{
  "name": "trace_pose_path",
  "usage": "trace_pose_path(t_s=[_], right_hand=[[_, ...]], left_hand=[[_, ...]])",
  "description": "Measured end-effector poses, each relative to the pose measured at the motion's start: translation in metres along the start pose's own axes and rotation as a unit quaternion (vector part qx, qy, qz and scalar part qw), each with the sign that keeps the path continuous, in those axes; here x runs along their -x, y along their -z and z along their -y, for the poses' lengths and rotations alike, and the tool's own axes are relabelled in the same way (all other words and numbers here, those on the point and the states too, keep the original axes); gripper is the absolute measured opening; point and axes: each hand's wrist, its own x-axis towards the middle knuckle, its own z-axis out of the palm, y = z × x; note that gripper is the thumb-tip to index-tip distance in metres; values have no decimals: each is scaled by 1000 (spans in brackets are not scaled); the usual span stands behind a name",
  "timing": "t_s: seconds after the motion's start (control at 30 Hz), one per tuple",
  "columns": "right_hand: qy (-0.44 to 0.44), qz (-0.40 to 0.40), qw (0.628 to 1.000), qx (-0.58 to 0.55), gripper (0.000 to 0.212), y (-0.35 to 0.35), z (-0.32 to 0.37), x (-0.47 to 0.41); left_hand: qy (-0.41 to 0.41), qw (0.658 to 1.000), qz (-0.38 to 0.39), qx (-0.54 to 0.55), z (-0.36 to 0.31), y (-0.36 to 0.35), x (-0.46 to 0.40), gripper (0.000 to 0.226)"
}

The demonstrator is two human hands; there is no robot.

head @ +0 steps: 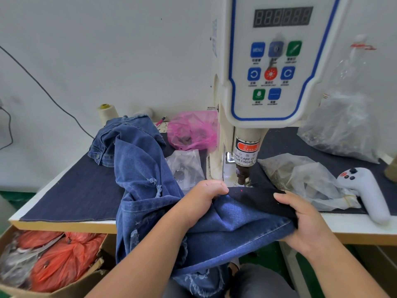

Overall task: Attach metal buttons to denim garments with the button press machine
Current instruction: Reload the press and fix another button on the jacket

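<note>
Both hands, left (pixel 202 198) and right (pixel 300 214), grip the blue denim garment's dark waistband (pixel 257 196). Positioning step: next, align the red laser dot (pixel 242 191) beneath the white button press machine's plunger (pixel 241 176).

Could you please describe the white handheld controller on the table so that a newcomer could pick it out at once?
Start at the button press machine and look right along the dark-covered table. Beyond the crumpled clear bags, near the front edge, lies the white controller. Unlike the bags, it is solid, pistol-shaped, with red and dark buttons.
</note>
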Motion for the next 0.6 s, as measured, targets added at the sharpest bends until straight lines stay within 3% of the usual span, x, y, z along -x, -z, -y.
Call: trace_pose_path(t_s=[0.6], right_hand=[[0, -5, 1000, 11, 22, 4, -1, -1]], left_hand=[[0, 1000, 5, -17, 3, 3, 0, 26]])
